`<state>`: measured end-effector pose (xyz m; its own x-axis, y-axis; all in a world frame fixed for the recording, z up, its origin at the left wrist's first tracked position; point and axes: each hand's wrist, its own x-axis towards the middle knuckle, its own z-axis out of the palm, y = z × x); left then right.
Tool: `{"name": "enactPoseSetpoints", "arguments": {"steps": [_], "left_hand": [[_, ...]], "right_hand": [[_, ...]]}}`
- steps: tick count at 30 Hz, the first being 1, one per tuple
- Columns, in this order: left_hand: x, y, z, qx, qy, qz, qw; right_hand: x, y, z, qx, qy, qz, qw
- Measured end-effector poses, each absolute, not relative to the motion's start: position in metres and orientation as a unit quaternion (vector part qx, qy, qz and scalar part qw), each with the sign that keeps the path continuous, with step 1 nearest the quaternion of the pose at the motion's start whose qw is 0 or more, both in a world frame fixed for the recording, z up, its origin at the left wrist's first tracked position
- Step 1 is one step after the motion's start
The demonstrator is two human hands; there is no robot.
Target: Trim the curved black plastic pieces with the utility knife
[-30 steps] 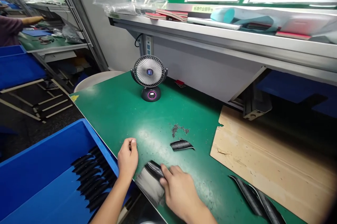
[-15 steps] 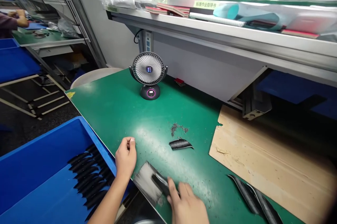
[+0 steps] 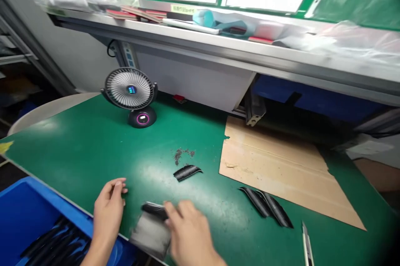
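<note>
My right hand (image 3: 187,232) grips a brush (image 3: 151,224) with a dark handle and grey-white bristles, held low at the near edge of the green table (image 3: 93,145); it is motion-blurred. My left hand (image 3: 108,210) rests on the table just left of the brush, fingers loosely curled and holding nothing. A short curved black strip (image 3: 186,172) lies beyond the brush, with a patch of dark debris (image 3: 183,154) behind it. Two longer black strips (image 3: 265,207) lie to the right.
A blue bin (image 3: 28,212) holding several black strips stands at the near left. A small desk fan (image 3: 131,95) runs at the back left. A cardboard sheet (image 3: 281,166) covers the right of the table. A utility knife (image 3: 306,245) lies at the near right. A cluttered shelf (image 3: 218,45) runs overhead.
The view has swung to the right, so the bin and fan shifted left. My right hand has swept the brush back and forth at the near edge. My left hand's fingers have loosened.
</note>
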<state>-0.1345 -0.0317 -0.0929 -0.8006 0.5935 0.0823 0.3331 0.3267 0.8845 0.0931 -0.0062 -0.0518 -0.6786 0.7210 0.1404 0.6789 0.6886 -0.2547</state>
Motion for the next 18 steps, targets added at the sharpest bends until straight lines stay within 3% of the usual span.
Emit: {"name": "enactPoseSetpoints", "arguments": {"steps": [7, 13, 18], "left_hand": [[-0.056, 0.021, -0.059, 0.623, 0.687, 0.307, 0.213], [-0.029, 0.043, -0.064, 0.691, 0.682, 0.174, 0.163], [-0.018, 0.049, -0.066, 0.726, 0.663, 0.115, 0.141]], "right_hand": [[0.161, 0.057, -0.057, -0.514, -0.841, 0.068, 0.154], [0.240, 0.035, -0.052, -0.666, -0.720, 0.031, 0.194], [0.290, 0.036, -0.038, -0.756, -0.632, 0.001, 0.168]]}}
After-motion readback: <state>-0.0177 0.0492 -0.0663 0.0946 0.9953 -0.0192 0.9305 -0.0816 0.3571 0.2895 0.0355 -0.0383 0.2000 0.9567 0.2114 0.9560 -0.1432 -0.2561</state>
